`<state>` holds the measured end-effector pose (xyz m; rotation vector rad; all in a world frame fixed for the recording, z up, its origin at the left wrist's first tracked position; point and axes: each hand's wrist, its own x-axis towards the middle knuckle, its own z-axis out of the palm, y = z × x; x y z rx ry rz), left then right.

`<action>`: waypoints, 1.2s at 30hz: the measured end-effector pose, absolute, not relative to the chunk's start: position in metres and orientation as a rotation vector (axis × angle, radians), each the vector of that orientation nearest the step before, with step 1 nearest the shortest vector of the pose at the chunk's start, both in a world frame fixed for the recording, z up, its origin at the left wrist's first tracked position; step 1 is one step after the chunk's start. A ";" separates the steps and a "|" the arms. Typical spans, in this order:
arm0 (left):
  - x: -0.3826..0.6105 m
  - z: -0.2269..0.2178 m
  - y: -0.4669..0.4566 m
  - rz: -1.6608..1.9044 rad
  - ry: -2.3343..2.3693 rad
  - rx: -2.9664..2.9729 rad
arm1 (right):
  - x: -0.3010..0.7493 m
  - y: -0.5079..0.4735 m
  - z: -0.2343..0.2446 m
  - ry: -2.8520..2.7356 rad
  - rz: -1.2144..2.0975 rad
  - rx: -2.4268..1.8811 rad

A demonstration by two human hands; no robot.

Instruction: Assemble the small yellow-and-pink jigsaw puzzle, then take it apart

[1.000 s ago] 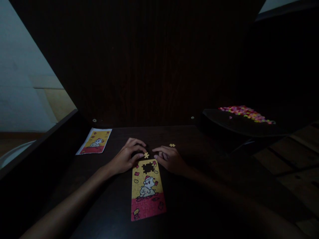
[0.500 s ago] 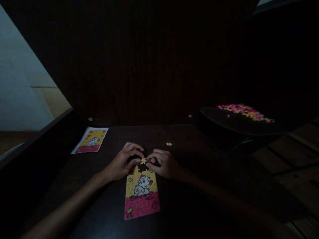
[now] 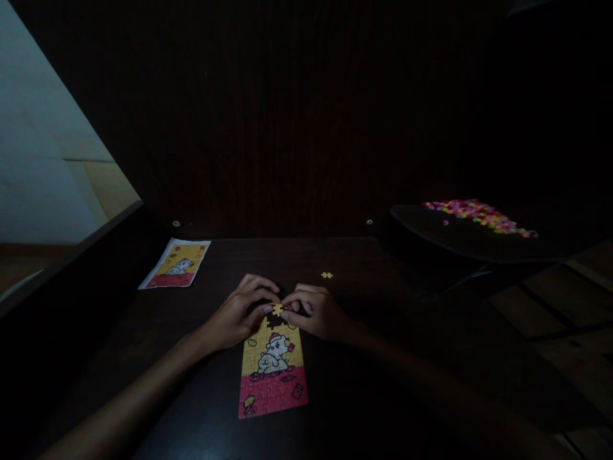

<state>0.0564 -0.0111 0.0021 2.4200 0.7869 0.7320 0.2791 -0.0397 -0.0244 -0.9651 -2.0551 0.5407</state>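
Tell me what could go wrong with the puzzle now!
The yellow piece between the left hand and the right hand might be turned wrong and not fit the dark gap. Pressing hard there could nudge nearby pieces of the puzzle apart. The loose piece, lying beyond the right hand on the dark table, might get bumped away.

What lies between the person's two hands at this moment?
Between left hand and right hand, the head view shows a yellow piece at the far end of the puzzle, beside its dark gap.
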 end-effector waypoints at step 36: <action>0.048 -0.007 -0.035 0.688 0.677 2.671 | 0.288 -0.046 -0.023 -2.126 0.435 -1.102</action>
